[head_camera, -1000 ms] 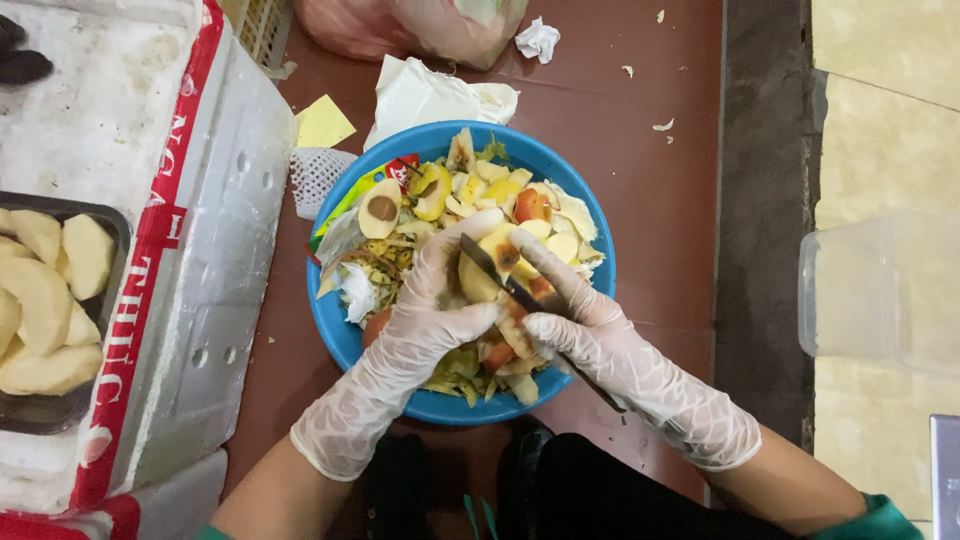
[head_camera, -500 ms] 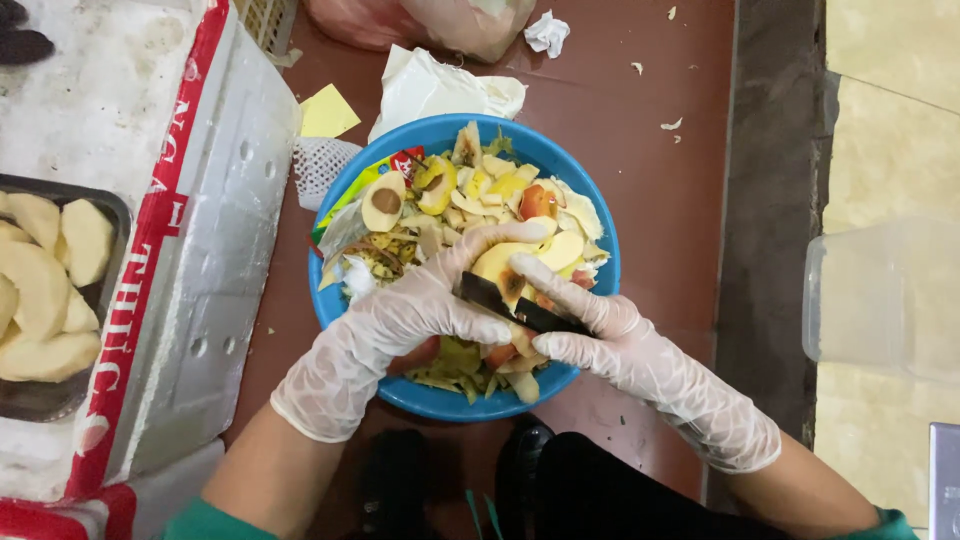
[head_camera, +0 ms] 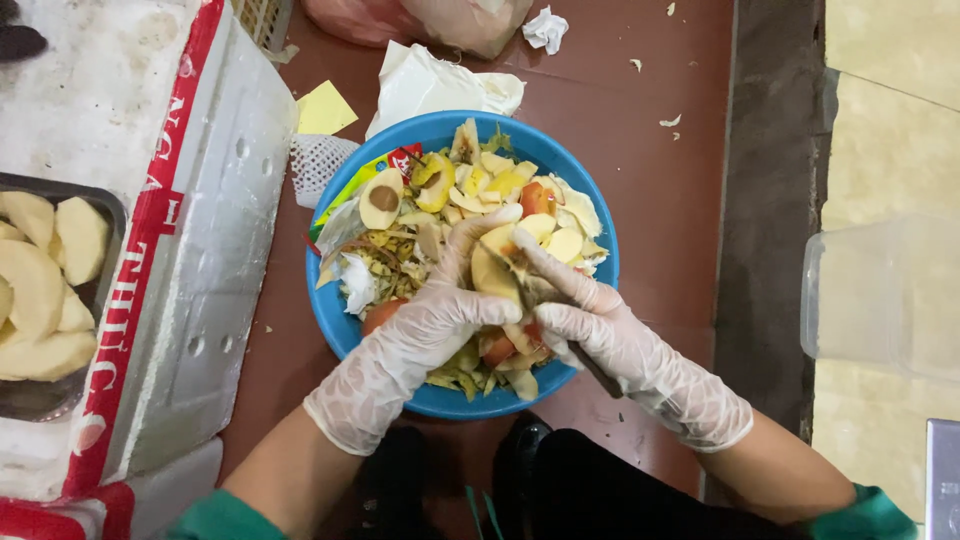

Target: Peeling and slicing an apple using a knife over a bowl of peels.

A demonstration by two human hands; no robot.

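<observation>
The piece of fruit (head_camera: 492, 268) is held just over the middle of the blue bowl (head_camera: 352, 335), and every other place here is taken from that bowl. The fruit is gripped by the left hand (head_camera: 425, 330), whose gloved fingers are curled closed around its pale yellow flesh. The right hand (head_camera: 600, 335) is closed on a knife (head_camera: 560, 325) — its dark handle sticks out past the bowl's near rim, while the blade is laid against the fruit's side and is mostly hidden by the fingers. Both hands are covered by thin translucent gloves.

The bowl is filled with peelings, cores and a halved fruit showing its stone hollow, so peeling or trimming over the scraps is judged to be the step in hand. The next move is judged to call for a steady turn of the fruit in the left hand, with the blade kept shallow and away from the left thumb.

To the left of the bowl a white foam box (head_camera: 170, 200) is seen, and on it a dark metal tray (head_camera: 105, 205) loaded with peeled pale slices (head_camera: 40, 290) — well apart from the hands. Beyond the bowl's far rim a yellow paper scrap (head_camera: 325, 108) and a crumpled white bag (head_camera: 440, 82) are lying on the reddish floor; a clear plastic tub (head_camera: 885, 295) is set well to the right
</observation>
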